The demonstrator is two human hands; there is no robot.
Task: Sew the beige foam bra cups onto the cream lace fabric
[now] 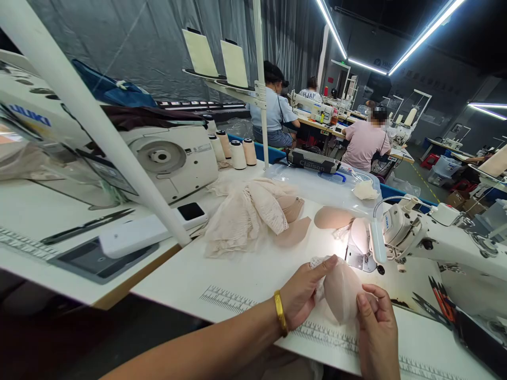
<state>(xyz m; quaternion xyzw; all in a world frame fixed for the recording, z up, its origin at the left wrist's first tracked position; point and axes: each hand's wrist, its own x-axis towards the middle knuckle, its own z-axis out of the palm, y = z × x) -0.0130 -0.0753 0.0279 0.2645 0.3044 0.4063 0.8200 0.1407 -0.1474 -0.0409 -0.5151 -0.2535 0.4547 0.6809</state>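
- Cream lace pile (241, 216) is lying left of the frame's centre
- Left hand (307, 290) is gripping the upper-left edge of the beige cup (341, 293)
- Beige cup is resting between both hands, lower right of centre
- Right hand (378, 316) is pinching its right edge
- Sewing machine (431, 232) is standing at right

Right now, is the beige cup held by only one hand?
No, the left hand and right hand hold the beige cup on opposite sides.
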